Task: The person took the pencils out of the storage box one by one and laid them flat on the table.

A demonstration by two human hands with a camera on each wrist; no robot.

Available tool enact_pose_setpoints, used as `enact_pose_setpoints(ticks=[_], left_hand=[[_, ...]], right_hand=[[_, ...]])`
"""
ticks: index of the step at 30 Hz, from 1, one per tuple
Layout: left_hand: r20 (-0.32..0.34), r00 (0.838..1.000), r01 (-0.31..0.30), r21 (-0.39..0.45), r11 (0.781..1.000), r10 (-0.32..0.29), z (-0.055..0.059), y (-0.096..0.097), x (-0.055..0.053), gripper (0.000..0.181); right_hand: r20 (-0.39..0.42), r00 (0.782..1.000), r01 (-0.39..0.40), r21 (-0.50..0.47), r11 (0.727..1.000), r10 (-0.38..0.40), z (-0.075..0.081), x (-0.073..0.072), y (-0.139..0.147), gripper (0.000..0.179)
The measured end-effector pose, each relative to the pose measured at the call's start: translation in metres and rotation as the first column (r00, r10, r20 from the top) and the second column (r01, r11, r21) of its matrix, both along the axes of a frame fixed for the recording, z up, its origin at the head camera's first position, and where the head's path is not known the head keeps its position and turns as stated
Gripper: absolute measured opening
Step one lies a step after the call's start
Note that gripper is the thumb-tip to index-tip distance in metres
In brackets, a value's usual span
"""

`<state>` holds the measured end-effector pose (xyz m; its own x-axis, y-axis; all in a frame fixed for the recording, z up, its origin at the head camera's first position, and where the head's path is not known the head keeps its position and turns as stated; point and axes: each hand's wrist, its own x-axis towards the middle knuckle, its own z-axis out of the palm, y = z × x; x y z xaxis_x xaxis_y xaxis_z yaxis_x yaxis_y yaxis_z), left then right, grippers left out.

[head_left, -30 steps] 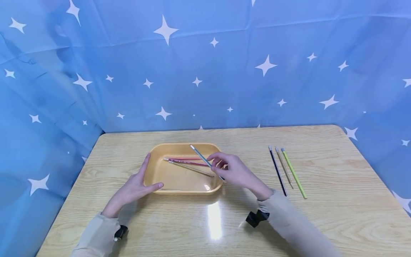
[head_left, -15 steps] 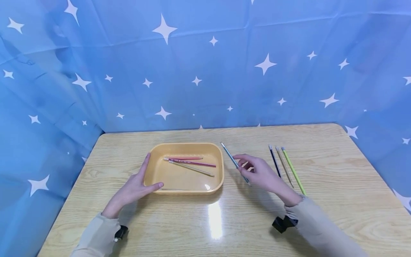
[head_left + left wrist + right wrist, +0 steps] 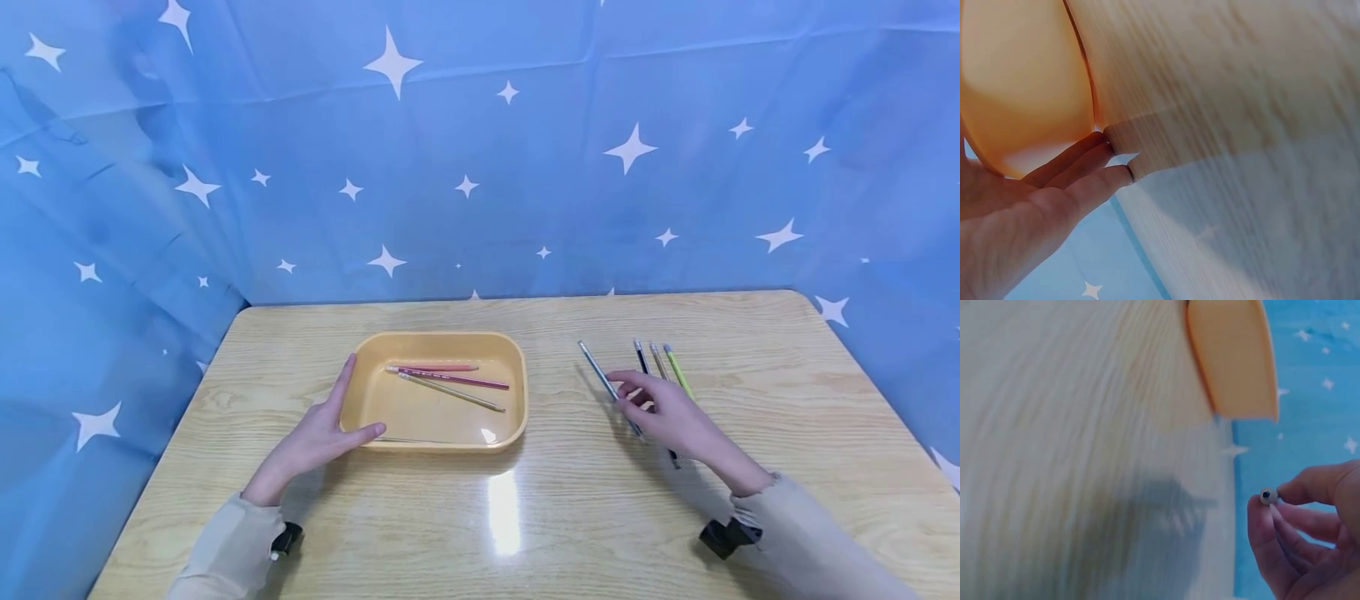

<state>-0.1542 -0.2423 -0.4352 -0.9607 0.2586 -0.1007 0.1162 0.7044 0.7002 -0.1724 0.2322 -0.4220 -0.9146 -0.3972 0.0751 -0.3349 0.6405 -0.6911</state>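
My right hand pinches a blue pencil between thumb and fingers, eraser end pointing away from me. Its point end faces the camera in the right wrist view, where the pencil shows as a small round tip. To the left, my left hand rests against the near left corner of an orange-yellow plastic tray, fingers along the left side and thumb at the front rim. In the left wrist view its fingers lie fairly straight against the tray's outer wall. Inside are a pink pencil, a dark red pencil and a gold pencil.
Right of the tray, partly hidden behind my right hand, lie a black pencil, a brown-gold pencil and a lime green pencil, side by side. The wooden table ends at a blue star-patterned curtain.
My right hand has moved right with the blue pencil, from above the tray to beside the row of pencils. The left hand has stayed at the tray.
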Motion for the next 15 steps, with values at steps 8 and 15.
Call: enact_pose_setpoints(ticks=[8, 15], left_hand=[[0.004, 1.000, 0.003, 0.009, 1.000, -0.003, 0.004, 0.002, 0.000, 0.107], [0.014, 1.000, -0.002, 0.005, 1.000, 0.002, 0.004, 0.001, 0.000, 0.108]], right_hand=[[-0.080, 0.991, 0.110, 0.042, 0.993, -0.106, -0.009, 0.005, 0.044, 0.033], [-0.156, 0.969, 0.207, 0.090, 0.974, -0.192, -0.015, 0.006, 0.078, 0.032]])
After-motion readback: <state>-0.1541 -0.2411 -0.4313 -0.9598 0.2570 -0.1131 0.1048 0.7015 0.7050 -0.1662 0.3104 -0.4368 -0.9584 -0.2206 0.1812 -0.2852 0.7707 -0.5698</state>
